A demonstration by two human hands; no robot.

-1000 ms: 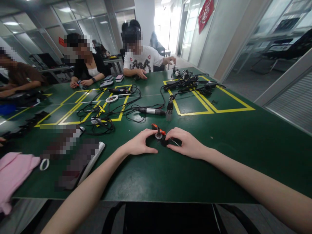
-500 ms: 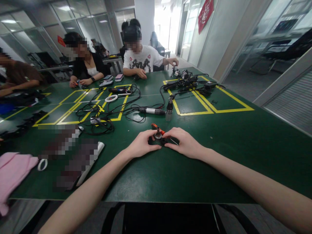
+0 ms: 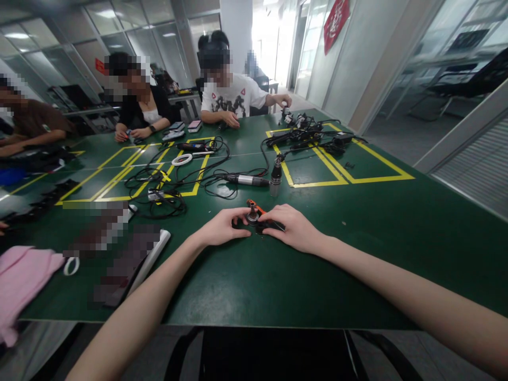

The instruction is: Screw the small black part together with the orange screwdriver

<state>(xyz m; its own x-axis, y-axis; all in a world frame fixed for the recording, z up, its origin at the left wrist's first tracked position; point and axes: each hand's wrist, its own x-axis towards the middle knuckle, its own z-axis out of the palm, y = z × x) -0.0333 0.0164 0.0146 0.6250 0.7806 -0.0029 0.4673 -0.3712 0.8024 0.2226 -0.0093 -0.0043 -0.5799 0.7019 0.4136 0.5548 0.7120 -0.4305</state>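
Over the near middle of the green table, my left hand (image 3: pixel 223 227) curls its fingers at a small round metal part with an upright stem (image 3: pixel 252 216). My right hand (image 3: pixel 292 226) comes in from the other side, fingers closed on a dark, flat part (image 3: pixel 273 226) just right of the metal piece. Whether the two parts are joined I cannot tell. Directly behind my fingertips lies an orange-handled tool (image 3: pixel 257 208), partly hidden by the metal part and my right hand.
A black-and-clear bottle-like object (image 3: pixel 275 177) stands behind my hands, beside a silver-and-black cylindrical tool (image 3: pixel 246 180). Cables (image 3: pixel 170 203) tangle at left; more black gear (image 3: pixel 305 132) lies far right. Two blurred flat items and pink cloth (image 3: pixel 27 272) lie left. People sit across the table.
Both hands and the metal part have shifted slightly left. More of the dark part shows by my right fingers, and its angle has changed.
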